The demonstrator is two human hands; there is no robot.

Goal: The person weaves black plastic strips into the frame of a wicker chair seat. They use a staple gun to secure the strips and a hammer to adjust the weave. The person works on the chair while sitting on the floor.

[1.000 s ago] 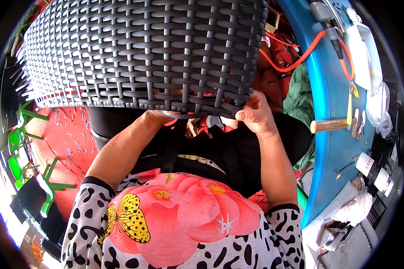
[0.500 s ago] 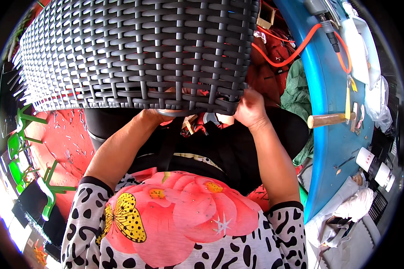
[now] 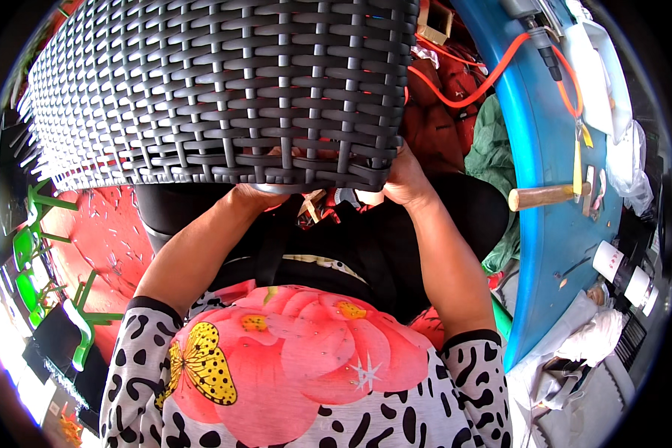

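Note:
A dark grey woven plastic-rattan piece [image 3: 224,89] fills the upper part of the view, its near edge above my lap. Loose strand ends stick out on its left side. My right hand [image 3: 408,178] is closed around its near right corner, the fingertips partly behind the weave. My left hand [image 3: 257,196] reaches in under the near edge. Bits of skin show through the gaps there, but the left fingers are hidden. A pale band circles my left wrist area at the edge.
A blue table [image 3: 552,261] stands to my right, bearing a wooden-handled hammer [image 3: 541,197], an orange hose [image 3: 493,78] and a white bin [image 3: 608,82]. Green cloth [image 3: 489,149] hangs beside it. Green chair-like pieces [image 3: 33,246] stand left on red flooring [image 3: 101,239] strewn with scraps.
The woven piece has shifted slightly left. My right hand has moved left with its corner, its fingers now more behind the weave. My left hand has hardly moved.

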